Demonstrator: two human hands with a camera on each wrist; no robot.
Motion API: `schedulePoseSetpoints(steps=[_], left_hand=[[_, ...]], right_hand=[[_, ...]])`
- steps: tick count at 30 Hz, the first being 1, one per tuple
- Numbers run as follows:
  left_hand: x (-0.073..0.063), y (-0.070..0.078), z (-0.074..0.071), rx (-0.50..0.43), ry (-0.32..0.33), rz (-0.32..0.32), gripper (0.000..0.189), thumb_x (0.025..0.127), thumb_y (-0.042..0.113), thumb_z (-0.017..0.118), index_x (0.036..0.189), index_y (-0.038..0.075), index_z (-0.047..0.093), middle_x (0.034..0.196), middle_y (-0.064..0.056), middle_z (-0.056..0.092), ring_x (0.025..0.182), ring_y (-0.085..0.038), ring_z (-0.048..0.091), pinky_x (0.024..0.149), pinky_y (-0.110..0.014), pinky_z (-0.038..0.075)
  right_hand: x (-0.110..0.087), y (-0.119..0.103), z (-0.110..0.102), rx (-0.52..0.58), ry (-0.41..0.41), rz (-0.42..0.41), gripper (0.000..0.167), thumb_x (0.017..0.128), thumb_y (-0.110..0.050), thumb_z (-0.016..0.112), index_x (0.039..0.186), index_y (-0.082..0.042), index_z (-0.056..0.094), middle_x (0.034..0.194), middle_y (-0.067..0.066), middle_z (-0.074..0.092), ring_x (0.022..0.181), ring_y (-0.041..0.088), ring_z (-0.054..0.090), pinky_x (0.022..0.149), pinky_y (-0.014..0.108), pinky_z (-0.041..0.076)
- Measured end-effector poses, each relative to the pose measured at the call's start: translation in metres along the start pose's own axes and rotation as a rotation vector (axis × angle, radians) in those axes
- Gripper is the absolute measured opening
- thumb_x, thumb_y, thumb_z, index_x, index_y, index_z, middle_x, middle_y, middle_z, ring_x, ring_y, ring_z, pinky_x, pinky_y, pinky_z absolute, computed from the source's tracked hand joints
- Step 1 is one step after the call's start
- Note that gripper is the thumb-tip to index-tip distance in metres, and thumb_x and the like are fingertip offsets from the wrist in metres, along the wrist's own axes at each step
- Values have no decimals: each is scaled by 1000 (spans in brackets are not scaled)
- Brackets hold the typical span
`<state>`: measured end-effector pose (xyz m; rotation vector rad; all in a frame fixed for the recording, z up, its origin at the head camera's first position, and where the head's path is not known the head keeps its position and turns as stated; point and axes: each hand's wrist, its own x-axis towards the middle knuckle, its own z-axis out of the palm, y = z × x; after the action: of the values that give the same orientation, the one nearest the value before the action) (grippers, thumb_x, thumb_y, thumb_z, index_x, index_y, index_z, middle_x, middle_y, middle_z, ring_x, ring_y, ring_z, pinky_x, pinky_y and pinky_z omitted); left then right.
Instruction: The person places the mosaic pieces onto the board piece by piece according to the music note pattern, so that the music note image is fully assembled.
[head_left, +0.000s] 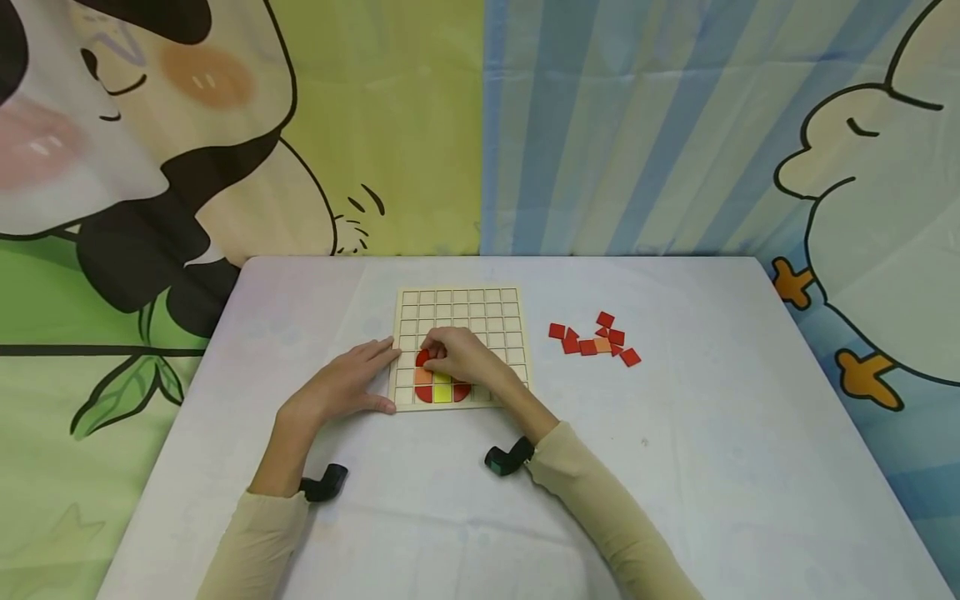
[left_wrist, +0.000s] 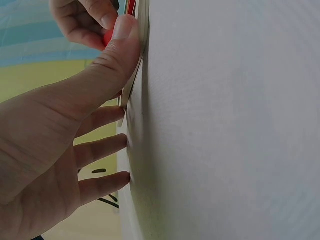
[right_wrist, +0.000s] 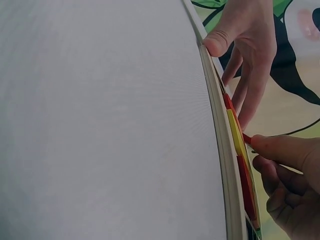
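Note:
A pale wooden grid board (head_left: 495, 305) lies on the table. My left hand (head_left: 341, 379) rests at its left edge, fingers extended, with the thumb near the front corner. Over the board, my right hand (head_left: 468, 358) pinches a small red piece (right_wrist: 247, 138) between thumb and fingers; its full shape is hidden. Under and beside that hand, several pieces fill grid cells: a yellow square (head_left: 442, 393), an orange piece (head_left: 423, 377), a rounded red piece (head_left: 423, 394) at lower left and another red piece (head_left: 461, 392) at lower right. The right hand covers part of this group.
Right of the board, loose red squares (head_left: 631, 357) and triangles lie scattered with an orange square (head_left: 602, 344) among them. A white cloth covers the table (head_left: 720, 467). Behind it hangs a cartoon-printed curtain (head_left: 570, 125). Dark cameras (head_left: 326, 483) sit on both wrists.

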<state>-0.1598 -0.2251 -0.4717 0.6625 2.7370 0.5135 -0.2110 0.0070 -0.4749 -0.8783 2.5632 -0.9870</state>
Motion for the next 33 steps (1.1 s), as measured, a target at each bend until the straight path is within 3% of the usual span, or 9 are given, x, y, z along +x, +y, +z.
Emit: schedulePoseSetpoints(steps=[11,16,22,33], left_hand=[[0,-1,3,-2,-6,-16,95,73,49,78,150,13,37,160,-13,29,146,-36,28,115,-57,31],[1,0,2,-2,-13,-23,95,73,49,78,151,14,36,160,-12,28,147,-36,27,115,-58,30],[2,0,2,5,-13,-25,96,73,50,78,151,14,36,160,-12,28,147,-36,27,116,-57,30],[3,0,3,11,-8,-25,96,71,49,79,150,14,37,159,-12,29,147,-35,28,116,-56,31]], right_hand=[[-1,0,-1,-139,-14,20,23,92,-20,66,109,-7,73,100,6,65,86,15,54,75,23,44],[-1,0,-7,-106,29,25,22,94,-18,64,109,-5,73,101,7,67,85,16,56,73,23,45],[-13,7,-37,1,124,39,26,96,-19,61,113,-2,71,101,10,66,89,19,60,75,26,50],[-47,18,-95,116,336,54,26,97,-22,60,115,-6,70,104,10,66,89,21,59,71,29,47]])
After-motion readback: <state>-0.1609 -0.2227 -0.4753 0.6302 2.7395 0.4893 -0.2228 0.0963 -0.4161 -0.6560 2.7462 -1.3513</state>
